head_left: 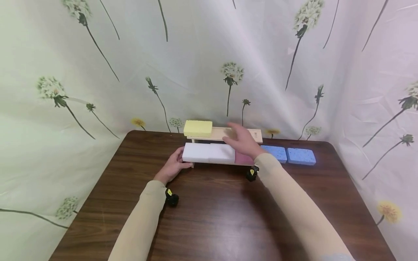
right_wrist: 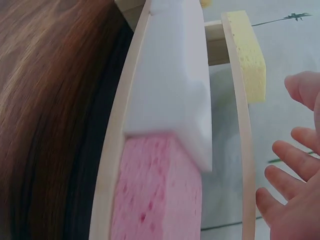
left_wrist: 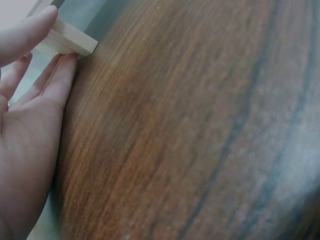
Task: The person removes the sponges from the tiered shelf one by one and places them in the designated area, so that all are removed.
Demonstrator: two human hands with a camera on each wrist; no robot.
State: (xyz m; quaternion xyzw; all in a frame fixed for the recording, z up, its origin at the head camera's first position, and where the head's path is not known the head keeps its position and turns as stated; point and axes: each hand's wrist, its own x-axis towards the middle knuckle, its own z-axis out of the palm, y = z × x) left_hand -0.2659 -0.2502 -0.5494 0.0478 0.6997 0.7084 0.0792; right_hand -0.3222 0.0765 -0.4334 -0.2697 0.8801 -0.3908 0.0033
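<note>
A small two-tier wooden rack (head_left: pixel 225 134) stands at the table's far side. Two white sponges (head_left: pixel 209 152) lie end to end on its lower tier, with a pink sponge (head_left: pixel 243 158) at their right. On the left of the upper tier sits a yellow sponge (head_left: pixel 197 128). My left hand (head_left: pixel 171 166) is at the rack's left end, its thumb in front and fingers beside the end; the left wrist view shows them around a wooden piece (left_wrist: pixel 75 39). Above the upper tier's right part, my right hand (head_left: pixel 243 141) has spread fingers and holds nothing.
Two blue sponges (head_left: pixel 301 156) lie on the brown wooden table (head_left: pixel 209 217) to the right of the rack; my right arm partly covers the nearer one. A dandelion-patterned curtain (head_left: pixel 196 72) hangs close behind the rack and along the table's sides.
</note>
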